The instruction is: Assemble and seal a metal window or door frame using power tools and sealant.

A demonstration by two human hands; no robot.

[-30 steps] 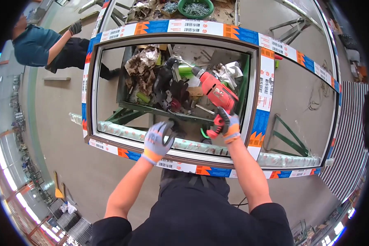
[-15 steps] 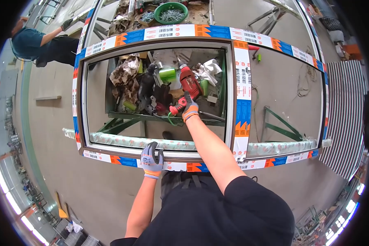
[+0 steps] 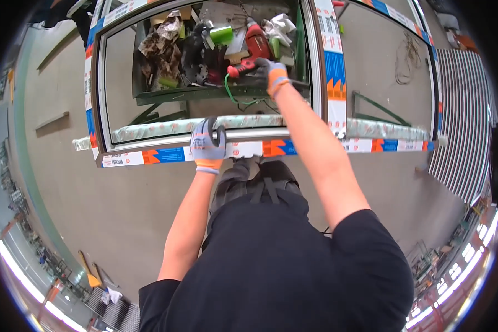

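Left hand (image 3: 207, 145) on the near rail of the taped frame (image 3: 166, 155), thumb parted from fingers, right hand (image 3: 271, 74) at the red drill (image 3: 257, 42) (whether gripping, I cannot tell), drill lying right in the green tray (image 3: 160, 97).

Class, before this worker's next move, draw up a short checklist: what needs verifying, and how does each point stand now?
1. Both hands gloved: ok, left hand and right hand.
2. Left hand on the near rail of the taped frame: ok.
3. Right hand closed at the handle of the red drill: ok.
4. Drill pointing away from the worker: ok.
5. Clear space around the drill: not ok; a green cylinder and crumpled white material lie close by.
6. Green cord connected to power: cannot tell; its far end isn't visible.
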